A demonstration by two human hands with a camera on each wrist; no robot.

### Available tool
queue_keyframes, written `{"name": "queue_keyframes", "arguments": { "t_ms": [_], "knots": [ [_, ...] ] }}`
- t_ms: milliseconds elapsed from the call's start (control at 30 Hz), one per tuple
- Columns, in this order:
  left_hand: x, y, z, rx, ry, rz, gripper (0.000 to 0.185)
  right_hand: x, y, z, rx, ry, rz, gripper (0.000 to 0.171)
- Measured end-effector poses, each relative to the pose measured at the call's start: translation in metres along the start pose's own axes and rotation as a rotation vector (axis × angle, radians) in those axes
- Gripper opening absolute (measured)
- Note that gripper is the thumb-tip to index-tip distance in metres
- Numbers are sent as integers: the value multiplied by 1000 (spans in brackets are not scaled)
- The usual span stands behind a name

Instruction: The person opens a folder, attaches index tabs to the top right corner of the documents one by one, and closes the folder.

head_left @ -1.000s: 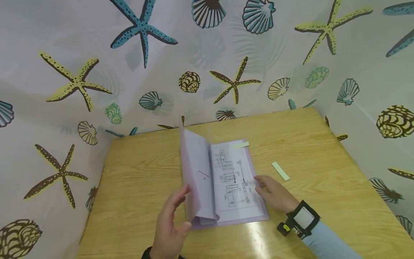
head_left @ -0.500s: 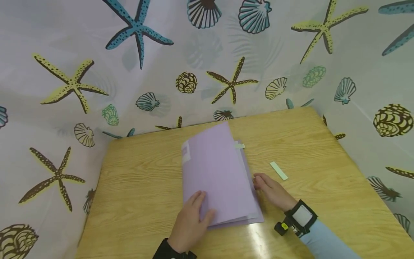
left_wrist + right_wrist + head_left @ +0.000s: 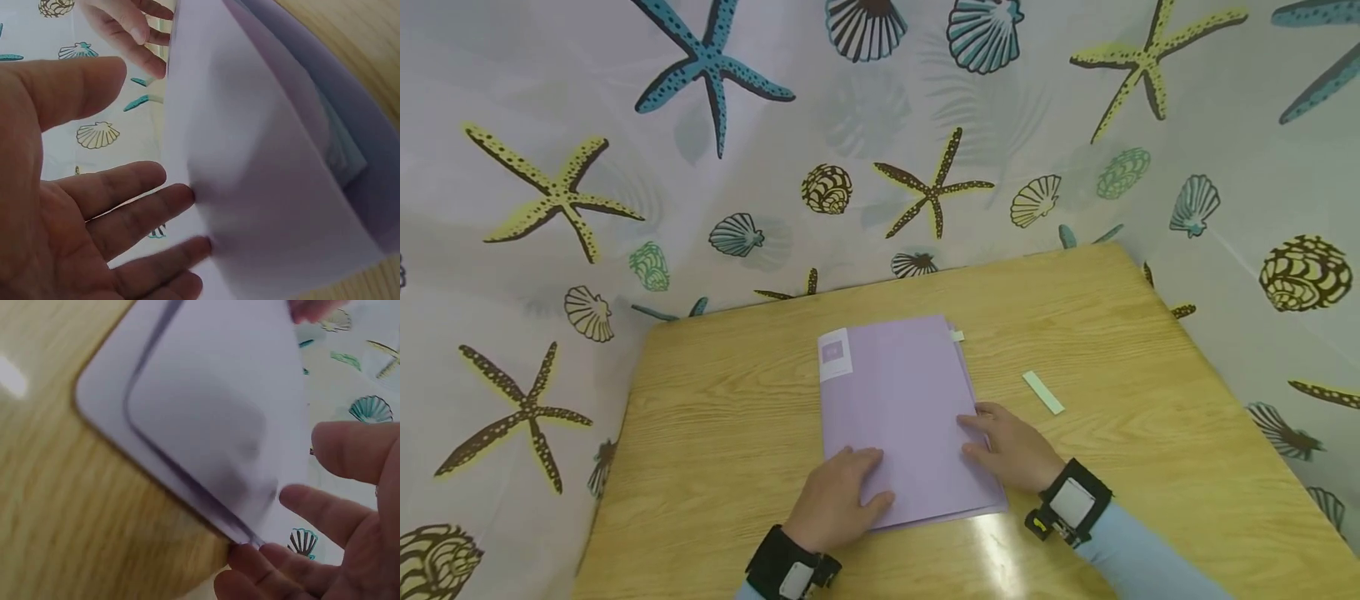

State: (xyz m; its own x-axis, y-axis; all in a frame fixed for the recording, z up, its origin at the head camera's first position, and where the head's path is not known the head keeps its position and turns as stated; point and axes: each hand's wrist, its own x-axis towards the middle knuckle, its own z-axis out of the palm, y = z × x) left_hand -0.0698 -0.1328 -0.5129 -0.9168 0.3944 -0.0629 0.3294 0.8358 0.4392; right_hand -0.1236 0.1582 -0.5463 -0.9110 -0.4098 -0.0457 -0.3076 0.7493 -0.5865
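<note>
Two hands are resting on the closed purple folder (image 3: 901, 417) in the head view, left hand (image 3: 842, 500) flat-fingered at its near-left corner, right hand (image 3: 1011, 450) relaxed on its right edge, mid-bench (image 3: 715, 433); uneven pressing is likely risking the glossy cover sliding and inner sheets fanning out. Both wrist views are blurring the folder's corner, hiding its contents and leaving actual fingertip contact hard to judge.

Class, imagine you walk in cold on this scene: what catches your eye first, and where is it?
First comes the closed purple folder lying mid-table on the wooden table, with the left hand resting on its near left corner and the right hand on its right edge. Next is the starfish-and-shell curtain behind, then the small pale strip right of the folder.
</note>
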Motion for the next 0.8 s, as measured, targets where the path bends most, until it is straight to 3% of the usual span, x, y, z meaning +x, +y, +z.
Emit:
{"name": "queue_keyframes", "arguments": {
  "t_ms": [100,267,433,600,800],
  "knots": [
    [5,-13,-2,-32,-2,-25,55,1,-2,5,-123,28,-48,41],
    [25,-52,-9,-40,47,-86,56,3,-3,10,-196,39,-85,38],
    [41,-86,-10,16,-5,-39,69,10,-2,10,-184,21,-79,35],
    [44,-96,-6,40,-31,7,72,12,-2,6,-147,-11,-68,32],
    [45,-93,1,94,-36,4,71,9,1,0,-131,-31,-53,40]
  ]
}}
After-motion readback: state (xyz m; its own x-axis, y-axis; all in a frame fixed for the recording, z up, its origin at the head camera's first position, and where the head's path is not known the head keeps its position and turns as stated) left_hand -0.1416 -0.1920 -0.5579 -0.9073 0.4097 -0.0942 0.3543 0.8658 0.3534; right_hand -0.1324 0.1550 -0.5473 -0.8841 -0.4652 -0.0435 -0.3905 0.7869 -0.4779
